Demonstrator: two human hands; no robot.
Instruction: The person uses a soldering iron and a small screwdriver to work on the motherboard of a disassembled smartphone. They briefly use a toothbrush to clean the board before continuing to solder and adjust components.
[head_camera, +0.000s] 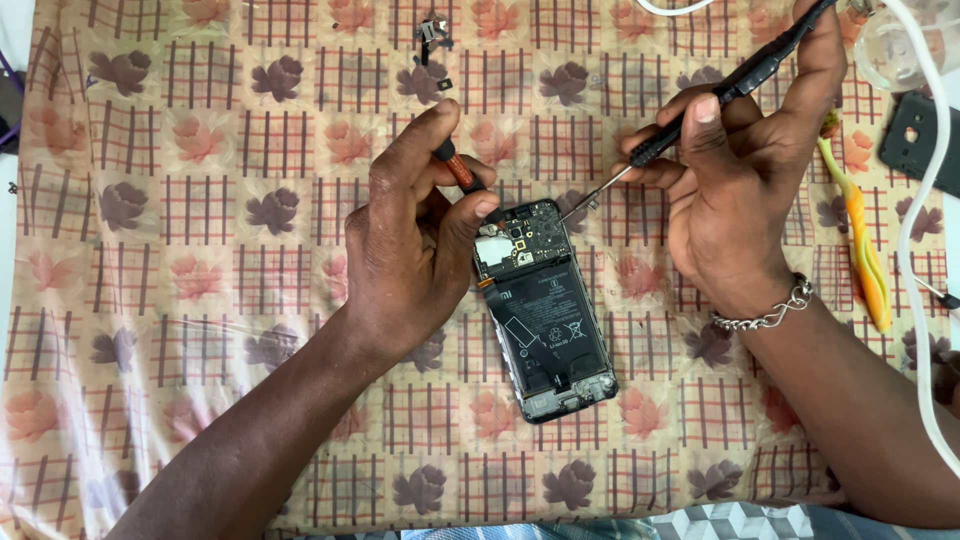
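An opened black smartphone (548, 318) lies on the flowered cloth with its back cover off, battery and circuit board showing. My left hand (415, 235) grips a small red-handled tool (458, 168) and presses down at the phone's upper left corner. My right hand (740, 160) holds a long black tool (740, 82) like a pen; its thin metal tip (590, 200) reaches the phone's upper right corner. A chain bracelet (765, 315) circles my right wrist.
A plaid flowered cloth (200, 200) covers the table. Small loose metal parts (432, 35) lie at the top middle. An orange and green toothbrush (865, 250), a white cable (915, 250), a clear container (895, 50) and a black cover piece (925, 130) sit at the right.
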